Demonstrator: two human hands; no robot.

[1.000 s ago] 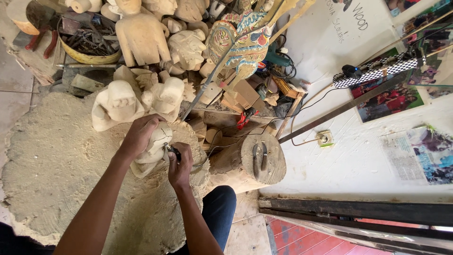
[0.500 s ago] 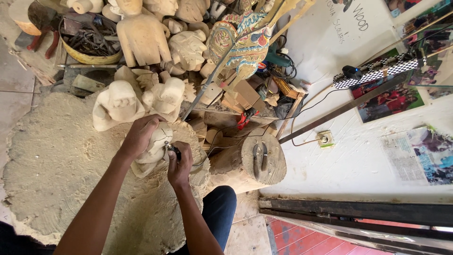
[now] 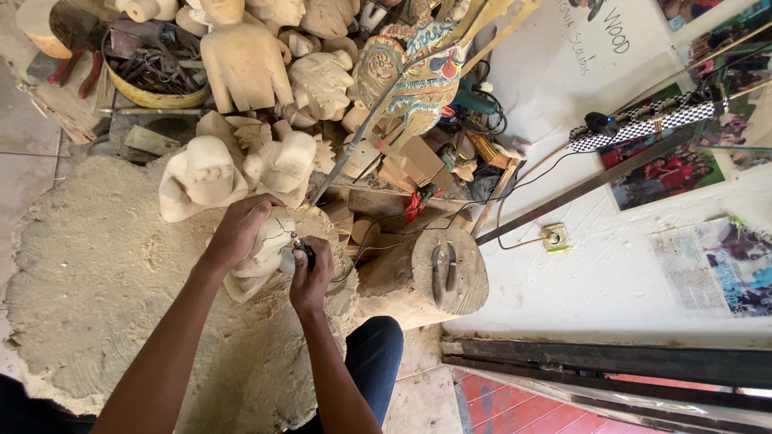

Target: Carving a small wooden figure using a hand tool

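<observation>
Near the centre-left of the frame, the left hand [image 3: 240,229] is wrapping its curled fingers over a pale wooden carving [image 3: 265,255] lying on a sawdust-covered mound [image 3: 96,273]. The right hand [image 3: 310,277] is closing in a fist around a small dark rotary tool [image 3: 304,253] (tip touching the carving), just beside a log stump [image 3: 434,277].

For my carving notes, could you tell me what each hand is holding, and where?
The left hand grips the pale wooden figure over its top. The right hand wraps the body of a small dark rotary tool, tip against the wood.
</observation>
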